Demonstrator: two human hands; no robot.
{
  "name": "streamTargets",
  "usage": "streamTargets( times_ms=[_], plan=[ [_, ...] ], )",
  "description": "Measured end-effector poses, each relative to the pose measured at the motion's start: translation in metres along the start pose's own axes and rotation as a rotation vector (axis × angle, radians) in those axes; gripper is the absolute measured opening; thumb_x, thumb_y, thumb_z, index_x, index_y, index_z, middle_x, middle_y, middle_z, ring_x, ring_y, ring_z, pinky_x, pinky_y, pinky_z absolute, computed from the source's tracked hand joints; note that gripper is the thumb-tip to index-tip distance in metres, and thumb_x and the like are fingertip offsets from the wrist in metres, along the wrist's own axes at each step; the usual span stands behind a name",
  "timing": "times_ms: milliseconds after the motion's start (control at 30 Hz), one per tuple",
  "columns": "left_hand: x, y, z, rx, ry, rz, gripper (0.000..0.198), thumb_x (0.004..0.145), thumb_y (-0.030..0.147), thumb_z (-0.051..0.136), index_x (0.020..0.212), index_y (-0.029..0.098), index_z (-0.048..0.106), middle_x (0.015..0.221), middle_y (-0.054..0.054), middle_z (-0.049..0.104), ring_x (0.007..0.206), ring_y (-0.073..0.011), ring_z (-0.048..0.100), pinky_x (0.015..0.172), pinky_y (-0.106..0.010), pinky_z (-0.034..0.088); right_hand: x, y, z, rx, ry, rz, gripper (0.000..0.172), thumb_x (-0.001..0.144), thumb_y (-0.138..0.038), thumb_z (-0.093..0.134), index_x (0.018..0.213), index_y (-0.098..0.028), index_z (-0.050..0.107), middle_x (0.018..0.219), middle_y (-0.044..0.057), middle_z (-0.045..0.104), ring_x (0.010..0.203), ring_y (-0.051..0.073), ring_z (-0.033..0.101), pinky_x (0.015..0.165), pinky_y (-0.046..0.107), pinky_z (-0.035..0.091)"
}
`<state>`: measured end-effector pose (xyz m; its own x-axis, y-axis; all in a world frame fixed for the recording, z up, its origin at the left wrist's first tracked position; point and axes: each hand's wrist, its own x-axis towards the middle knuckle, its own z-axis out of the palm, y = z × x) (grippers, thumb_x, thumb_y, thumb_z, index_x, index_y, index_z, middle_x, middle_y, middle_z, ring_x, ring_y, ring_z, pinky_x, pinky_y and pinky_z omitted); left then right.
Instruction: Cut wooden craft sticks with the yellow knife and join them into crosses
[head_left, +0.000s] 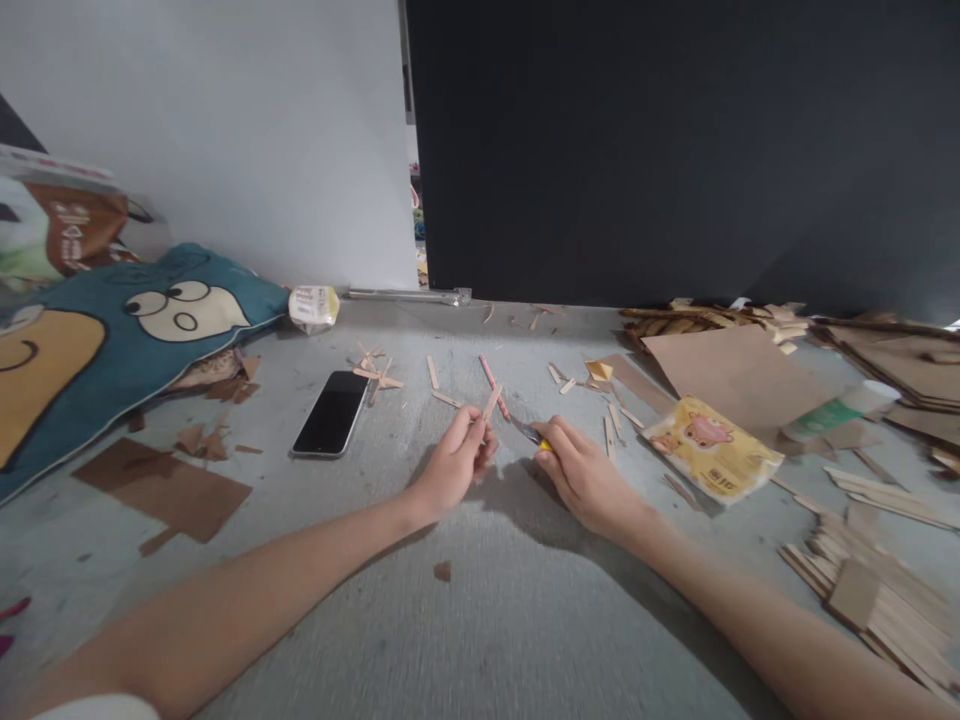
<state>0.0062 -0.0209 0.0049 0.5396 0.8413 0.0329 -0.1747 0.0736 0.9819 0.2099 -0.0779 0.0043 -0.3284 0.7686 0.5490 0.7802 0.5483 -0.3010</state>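
Note:
My left hand (463, 446) pinches a flat wooden craft stick (492, 402), its free end tilted up and away from me. Closed around a yellow-handled utility knife (544, 444) is my right hand (589, 470); the blade points left toward the stick, and I cannot tell whether the two touch. Just beyond lies a pink patterned pencil (489, 373), partly behind the stick. Short stick pieces (433, 373) rest left of the pencil, and more cut bits (568, 386) lie to its right.
A phone (331, 414) and crossed sticks (381, 378) lie left, near a blue cushion (202, 300) and brown cardboard (165, 485). On the right are a yellow tissue pack (716, 450), a green-white bottle (836, 412) and a stack of wooden strips (877, 590). A dark panel (675, 150) stands behind.

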Motion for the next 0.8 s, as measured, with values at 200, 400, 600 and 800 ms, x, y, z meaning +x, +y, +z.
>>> streamTargets(
  times_ms=[200, 400, 600, 800],
  plan=[
    [-0.003, -0.001, 0.001, -0.021, -0.078, -0.055, 0.037, 0.096, 0.057, 0.059, 0.105, 0.022, 0.050, 0.070, 0.007, 0.046, 0.053, -0.0078, 0.037, 0.048, -0.020, 0.024, -0.003, 0.009, 0.004, -0.079, 0.052, -0.103, 0.030, 0.110, -0.023, 0.036, 0.132, -0.024, 0.057, 0.094, 0.009, 0.069, 0.083, 0.023, 0.068, 0.073, 0.034, 0.056],
    [-0.010, 0.002, 0.008, -0.046, -0.168, -0.148, 0.032, 0.096, 0.047, 0.058, 0.114, 0.024, 0.045, 0.070, 0.007, 0.051, 0.054, -0.0098, 0.043, 0.048, -0.021, 0.025, -0.007, 0.009, 0.005, -0.022, 0.167, 0.024, 0.023, 0.110, -0.030, 0.042, 0.124, -0.024, 0.059, 0.091, 0.006, 0.072, 0.077, 0.020, 0.072, 0.070, 0.029, 0.055],
    [-0.019, 0.007, 0.014, 0.002, -0.262, -0.144, 0.023, 0.099, 0.044, 0.051, 0.105, 0.024, 0.042, 0.064, 0.008, 0.048, 0.049, -0.0089, 0.034, 0.047, -0.021, 0.024, -0.007, 0.008, 0.007, 0.105, 0.140, 0.073, 0.027, 0.110, -0.037, 0.047, 0.133, -0.025, 0.053, 0.090, 0.004, 0.073, 0.074, 0.019, 0.071, 0.068, 0.028, 0.056],
    [-0.018, 0.004, 0.017, -0.068, -0.258, -0.192, 0.026, 0.097, 0.047, 0.054, 0.099, 0.023, 0.044, 0.063, 0.008, 0.047, 0.049, -0.0086, 0.036, 0.044, -0.021, 0.027, -0.006, 0.004, 0.003, 0.069, 0.047, -0.088, 0.026, 0.110, -0.026, 0.041, 0.124, -0.025, 0.063, 0.090, 0.006, 0.070, 0.082, 0.020, 0.070, 0.073, 0.030, 0.056]
  ],
)
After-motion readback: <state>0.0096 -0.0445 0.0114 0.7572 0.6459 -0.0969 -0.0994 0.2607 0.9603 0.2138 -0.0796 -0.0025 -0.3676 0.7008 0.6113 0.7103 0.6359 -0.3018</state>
